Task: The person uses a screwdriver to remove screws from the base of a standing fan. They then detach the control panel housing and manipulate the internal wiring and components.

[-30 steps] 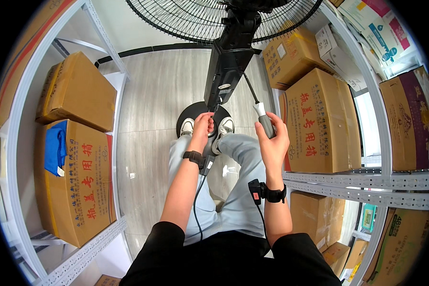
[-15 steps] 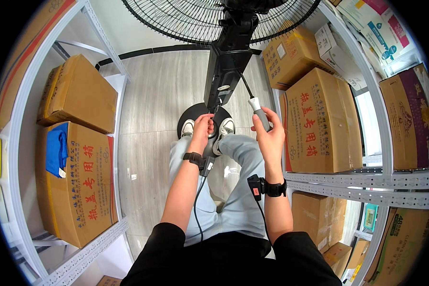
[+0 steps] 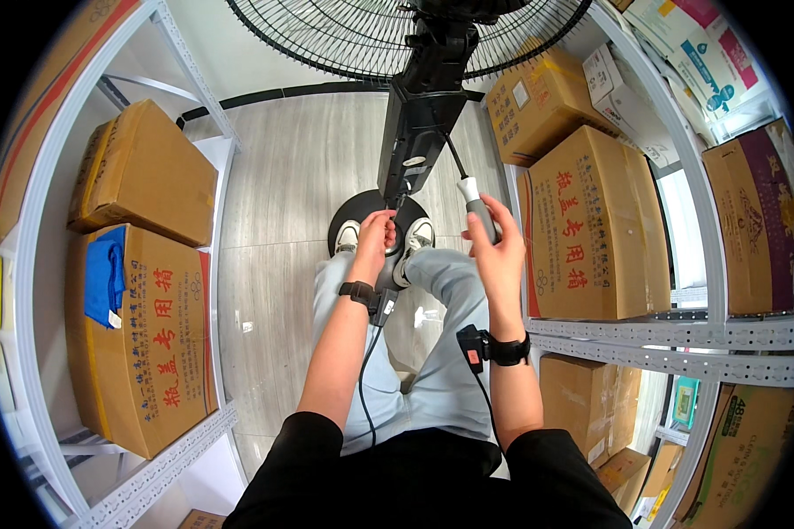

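A black fan [image 3: 415, 123] stands ahead of me, its dark control column tilted in this view above a round base [image 3: 348, 212]. In my right hand [image 3: 500, 251] is a screwdriver [image 3: 478, 208] with a grey and white handle. Its dark shaft slants up and left, and the tip reaches the right side of the column. My left hand [image 3: 376, 236] is closed, fingers curled together by the lower end of the column. Whatever those fingers hold, if anything, cannot be made out. Both wrists wear black straps with small cabled boxes.
Metal shelving [image 3: 225, 189] with cardboard boxes [image 3: 146, 317] rises on the left, a blue cloth [image 3: 105, 275] lying on one box. Another shelf [image 3: 662, 339] on the right holds more cartons [image 3: 582, 234]. The fan's wire grille [image 3: 326, 44] spreads overhead. My shoes rest on the base.
My right hand and the screwdriver have shifted very slightly up and to the left. The left hand and the fan look unmoved.
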`<state>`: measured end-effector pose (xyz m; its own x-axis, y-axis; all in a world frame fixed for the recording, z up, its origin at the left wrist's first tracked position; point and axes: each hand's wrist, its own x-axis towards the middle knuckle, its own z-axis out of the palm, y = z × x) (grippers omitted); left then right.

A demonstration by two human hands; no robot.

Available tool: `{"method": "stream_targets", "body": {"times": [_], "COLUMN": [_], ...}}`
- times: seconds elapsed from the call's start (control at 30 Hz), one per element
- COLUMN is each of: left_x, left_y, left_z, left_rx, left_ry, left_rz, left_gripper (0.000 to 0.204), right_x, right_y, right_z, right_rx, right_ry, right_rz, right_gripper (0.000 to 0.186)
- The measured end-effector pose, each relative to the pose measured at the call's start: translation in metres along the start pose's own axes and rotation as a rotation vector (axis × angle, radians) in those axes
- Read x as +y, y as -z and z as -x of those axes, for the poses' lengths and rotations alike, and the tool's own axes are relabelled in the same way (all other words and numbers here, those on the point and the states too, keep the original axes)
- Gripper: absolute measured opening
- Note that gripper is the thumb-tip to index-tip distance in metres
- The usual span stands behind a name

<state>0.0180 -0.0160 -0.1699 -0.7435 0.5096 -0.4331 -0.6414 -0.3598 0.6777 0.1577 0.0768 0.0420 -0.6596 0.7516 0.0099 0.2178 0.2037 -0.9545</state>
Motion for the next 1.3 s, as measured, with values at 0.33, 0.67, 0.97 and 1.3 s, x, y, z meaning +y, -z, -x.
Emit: {"method": "stream_targets", "body": {"times": [0.33,0.67,0.97,1.3], "left_x": [0.001,0.0,0.001,-0.001], "left_y": [0.002,0.003,0.002,0.005], "left_z": [-0.001,-0.001,0.0,-0.001], "left_rx": [0.006,-0.003,-0.005,-0.003], "left_ry": [0.013,0.008,0.014,0.009], "left_rz": [-0.025,-0.023,-0.021,-0.025], "left_gripper": [0.018,0.018,0.018,0.019], "right_x": [0.023,0.011,0.027,0.022], "right_y": [0.002,-0.003,0.006,0.008], "right_z": [-0.01,-0.007,-0.01,-0.011], "right_rx": [-0.143,-0.127,-0.198,-0.189], "right_ry": [-0.242,-0.17,-0.28,-0.552], "right_rz": [-0.536,-0.427,-0.784,-0.889], "right_gripper": [0.042,0.038,0.038,0.034]}}
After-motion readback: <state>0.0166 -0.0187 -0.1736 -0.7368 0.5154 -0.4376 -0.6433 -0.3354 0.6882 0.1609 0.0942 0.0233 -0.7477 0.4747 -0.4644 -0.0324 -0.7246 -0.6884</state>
